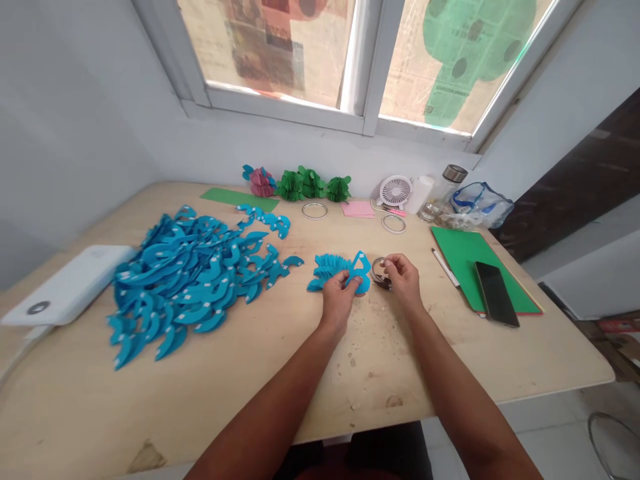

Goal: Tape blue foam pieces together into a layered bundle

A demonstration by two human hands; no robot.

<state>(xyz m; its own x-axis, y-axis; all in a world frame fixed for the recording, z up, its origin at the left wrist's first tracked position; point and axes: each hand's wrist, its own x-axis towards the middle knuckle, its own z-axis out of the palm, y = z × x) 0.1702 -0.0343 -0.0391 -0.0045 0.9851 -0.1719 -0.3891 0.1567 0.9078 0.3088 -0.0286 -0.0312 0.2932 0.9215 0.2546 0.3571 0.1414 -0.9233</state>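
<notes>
My left hand (340, 295) pinches a blue paper cut-out (361, 268) at the end of a fanned stack of joined blue pieces (327, 268) lying on the wooden table (280, 373). My right hand (403, 275) is closed round a small roll of clear tape (380, 272), just right of the cut-out. A large heap of loose blue curved paper shapes (185, 273) with small white tabs lies to the left.
A white flat device (65, 283) sits at far left. Green sheets (475, 267) with a black phone (495, 293) and a pen (445, 268) lie at right. Along the wall: paper ornaments (305, 183), tape rings (314, 211), a small fan (395, 191), a bottle (445, 190).
</notes>
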